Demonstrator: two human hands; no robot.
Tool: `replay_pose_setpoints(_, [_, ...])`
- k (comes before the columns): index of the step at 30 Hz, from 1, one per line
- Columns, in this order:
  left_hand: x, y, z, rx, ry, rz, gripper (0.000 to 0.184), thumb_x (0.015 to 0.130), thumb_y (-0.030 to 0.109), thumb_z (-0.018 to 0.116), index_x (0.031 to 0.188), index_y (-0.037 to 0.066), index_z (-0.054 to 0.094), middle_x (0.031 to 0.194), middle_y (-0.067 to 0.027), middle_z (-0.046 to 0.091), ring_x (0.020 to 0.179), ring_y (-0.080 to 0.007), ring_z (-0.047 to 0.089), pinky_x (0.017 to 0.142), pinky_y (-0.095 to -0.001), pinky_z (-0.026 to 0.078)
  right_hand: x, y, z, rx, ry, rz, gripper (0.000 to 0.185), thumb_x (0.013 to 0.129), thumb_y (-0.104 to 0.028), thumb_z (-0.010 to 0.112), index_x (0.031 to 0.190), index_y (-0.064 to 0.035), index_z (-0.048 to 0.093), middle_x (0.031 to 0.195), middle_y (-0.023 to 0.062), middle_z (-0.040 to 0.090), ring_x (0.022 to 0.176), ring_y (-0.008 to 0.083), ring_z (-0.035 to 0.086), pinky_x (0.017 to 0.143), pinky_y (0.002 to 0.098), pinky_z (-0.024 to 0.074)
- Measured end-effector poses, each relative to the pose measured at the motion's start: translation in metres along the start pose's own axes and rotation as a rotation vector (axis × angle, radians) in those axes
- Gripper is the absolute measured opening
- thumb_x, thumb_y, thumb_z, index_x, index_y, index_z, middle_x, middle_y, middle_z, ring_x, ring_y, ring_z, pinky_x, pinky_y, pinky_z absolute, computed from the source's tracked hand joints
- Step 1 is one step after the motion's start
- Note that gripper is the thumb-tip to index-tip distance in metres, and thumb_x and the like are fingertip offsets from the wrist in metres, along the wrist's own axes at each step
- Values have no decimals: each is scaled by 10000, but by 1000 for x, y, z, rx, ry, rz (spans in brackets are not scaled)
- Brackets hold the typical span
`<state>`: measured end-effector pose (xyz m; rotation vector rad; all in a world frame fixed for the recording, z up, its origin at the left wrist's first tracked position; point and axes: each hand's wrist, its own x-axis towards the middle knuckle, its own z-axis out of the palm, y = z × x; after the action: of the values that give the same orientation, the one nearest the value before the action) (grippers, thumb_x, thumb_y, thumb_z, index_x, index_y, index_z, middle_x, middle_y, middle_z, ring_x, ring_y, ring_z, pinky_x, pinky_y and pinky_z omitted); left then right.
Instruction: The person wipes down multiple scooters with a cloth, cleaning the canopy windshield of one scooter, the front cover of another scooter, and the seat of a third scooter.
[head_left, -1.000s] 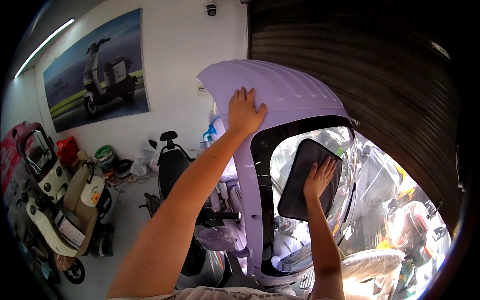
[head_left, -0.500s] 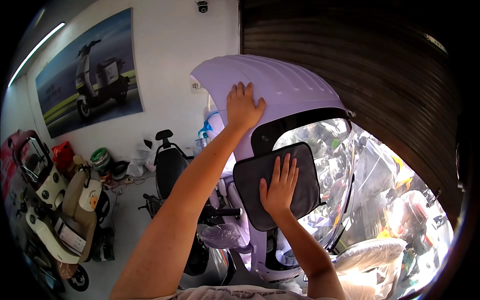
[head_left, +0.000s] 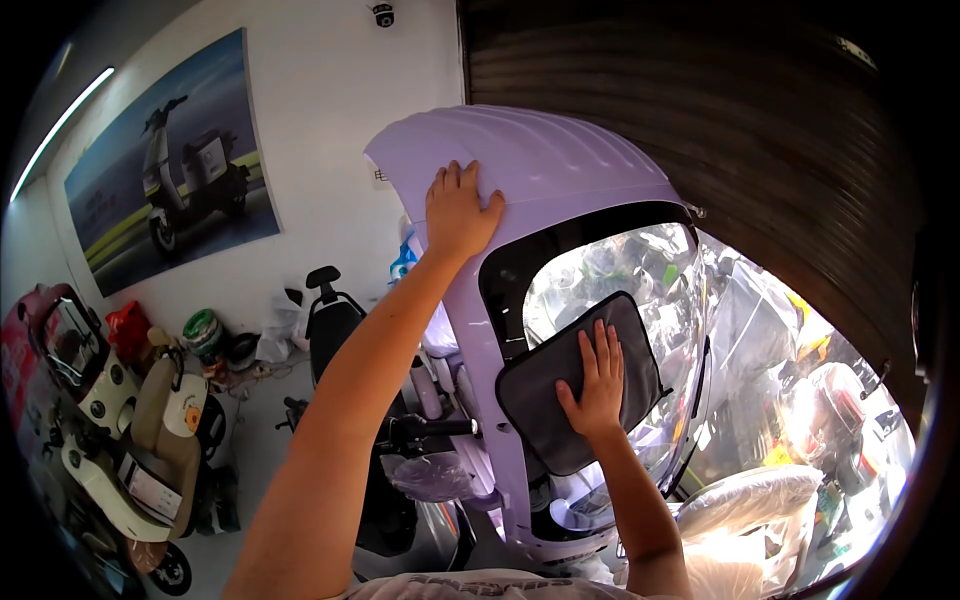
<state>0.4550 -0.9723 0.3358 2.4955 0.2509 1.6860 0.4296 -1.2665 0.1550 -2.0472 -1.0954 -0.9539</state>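
My left hand [head_left: 459,214] lies flat with fingers spread on the purple roof [head_left: 540,150] of a small vehicle. My right hand [head_left: 598,388] presses flat, fingers stretched, on a dark grey square cloth with black edging [head_left: 540,405]. That cloth is spread over the lower left of the vehicle's clear windshield [head_left: 575,270] and the black border [head_left: 505,290] around it. Its upper corner tilts to the right. A purple pillar [head_left: 470,330] runs down from the roof beside the cloth.
A black scooter seat [head_left: 335,325] and a handlebar grip [head_left: 440,428] are close on the left. Farther left stands a cream scooter [head_left: 110,480]. Plastic-wrapped items [head_left: 750,340] crowd the right, below a dark roller shutter [head_left: 700,100]. A scooter poster [head_left: 170,165] hangs on the wall.
My right hand and the cloth have slid to the right across the windshield, and the cloth has tilted more. More black border shows on the left. My left hand stays on the roof.
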Motion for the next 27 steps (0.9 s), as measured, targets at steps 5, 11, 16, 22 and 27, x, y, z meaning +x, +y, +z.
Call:
replay_pose_setpoints(5, [3,-2,-1,10,-18,-5,654,872,403,609,1413,47,517,1480,-276,453,1387,-455,395,1160,-512,298,6,39,-10,31,38,25,778,911,-458,573,1521,-24,361,1613,221,273,1477,467,238,1191,565,207])
replay_pose_setpoints(11, [4,-2,-7,16,-31,-4,643,877,408,621,1398,42,534,1471,-263,474,1380,-440,419,1152,-489,325,18,86,-18,43,57,48,772,924,-461,554,1527,-24,351,1620,212,265,1483,453,235,1199,543,205])
replay_pose_setpoints(16, [3,4,-16,19,-58,-20,623,885,396,629,1392,46,539,1467,-253,481,1375,-423,432,1142,-481,342,30,133,-23,66,97,87,757,934,-444,549,1530,-23,350,1623,208,270,1488,441,237,1207,517,198])
replay_pose_setpoints(22, [4,10,-23,-21,-87,-51,600,890,382,628,1393,68,540,1475,-238,480,1359,-409,454,1131,-458,364,42,205,-25,117,150,167,711,958,-424,533,1540,-56,352,1621,180,296,1498,415,237,1219,499,189])
replay_pose_setpoints(27, [5,6,-24,-5,-103,-61,558,909,348,620,1402,100,542,1481,-217,483,1365,-390,457,1134,-441,366,46,266,-24,131,170,250,665,975,-405,514,1536,-79,371,1611,175,317,1499,383,255,1220,478,197])
